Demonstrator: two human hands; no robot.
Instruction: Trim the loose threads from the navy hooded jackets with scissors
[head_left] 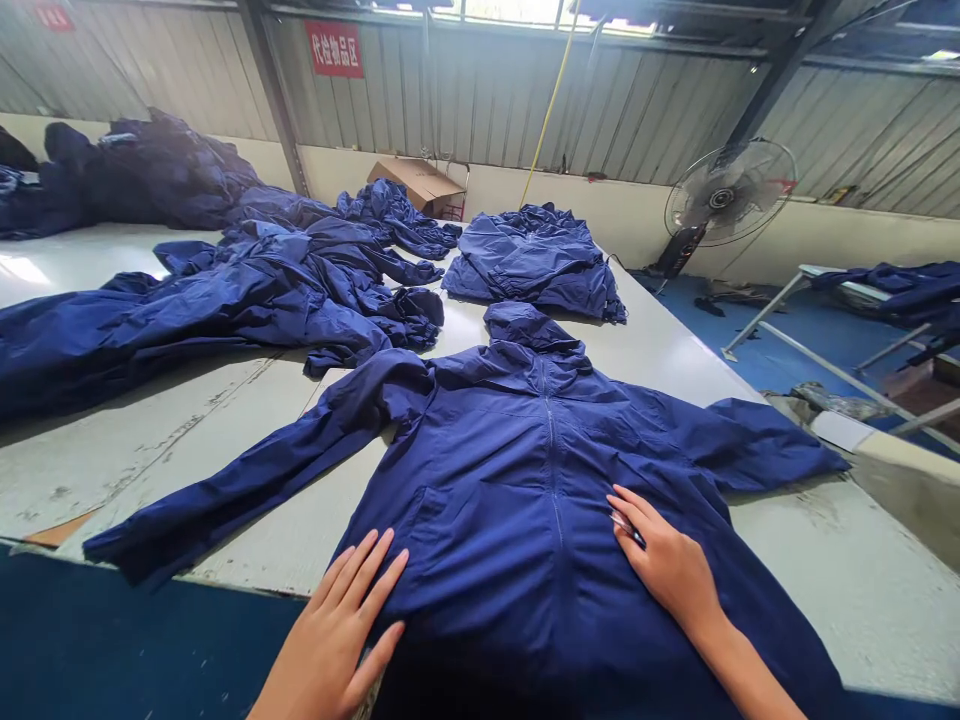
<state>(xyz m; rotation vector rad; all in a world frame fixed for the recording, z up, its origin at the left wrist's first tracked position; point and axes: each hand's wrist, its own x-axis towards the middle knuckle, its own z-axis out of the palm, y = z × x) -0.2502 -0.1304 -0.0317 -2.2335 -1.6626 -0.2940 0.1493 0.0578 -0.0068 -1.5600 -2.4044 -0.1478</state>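
A navy blue hooded jacket (pixel 487 530) lies front up on the table, its zipper closed down the middle and its sleeves spread to both sides. My left hand (pixel 345 610) rests flat on the jacket's lower left side, fingers stretched out, just below a pocket seam. On the other side of the zipper, my right hand (pixel 667 560) touches the cloth with its fingers curled. A small shiny metal tool (pixel 628 528) shows between its thumb and fingers; most of it is hidden in the palm.
Behind the jacket is a stack of navy jackets (pixel 532 260). Loose navy garments (pixel 262 280) are heaped across the left of the white table (pixel 847 570). A cardboard box (pixel 416 185) stands at the back. Off the right edge are a fan (pixel 724 198) and a metal-framed stand (pixel 810 365).
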